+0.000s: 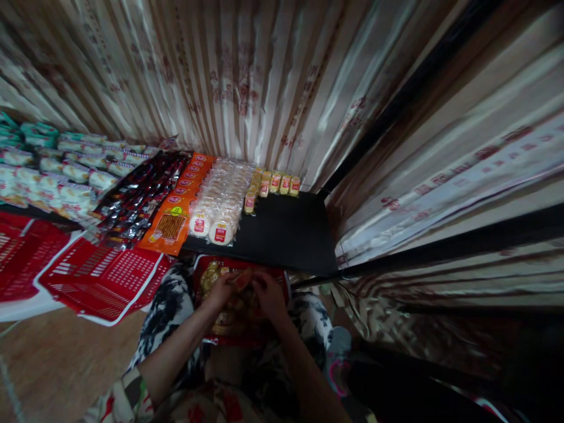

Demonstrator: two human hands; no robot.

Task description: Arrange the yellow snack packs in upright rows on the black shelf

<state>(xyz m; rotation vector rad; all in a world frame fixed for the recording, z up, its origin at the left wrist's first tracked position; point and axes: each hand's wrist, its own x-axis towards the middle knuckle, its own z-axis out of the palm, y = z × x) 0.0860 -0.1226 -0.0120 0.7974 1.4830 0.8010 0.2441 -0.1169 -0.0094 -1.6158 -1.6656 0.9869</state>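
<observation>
A red basket point(285, 289) sits at my lap, holding several gold-wrapped snack packets point(210, 276). Above it, my left hand point(222, 289) is closed on a small packet with orange-red print point(244, 278). My right hand point(268, 294) is at the packet's other end, its fingers bent together; the dim light hides how firmly they grip. On the black shelf point(286, 235) ahead, several small yellow snack packets point(284, 184) stand in a short row and a column. Left of them lie rows of round white crackers point(220, 231) in clear wrap.
Further left on the shelf are an orange snack bag point(170, 220), dark shiny packets point(138, 197), white packets point(74, 170) and green ones point(37, 134). Red baskets point(106, 276) with white handles stand at the left. A printed curtain point(247, 76) hangs behind; black frame bars point(388, 123) cross the right.
</observation>
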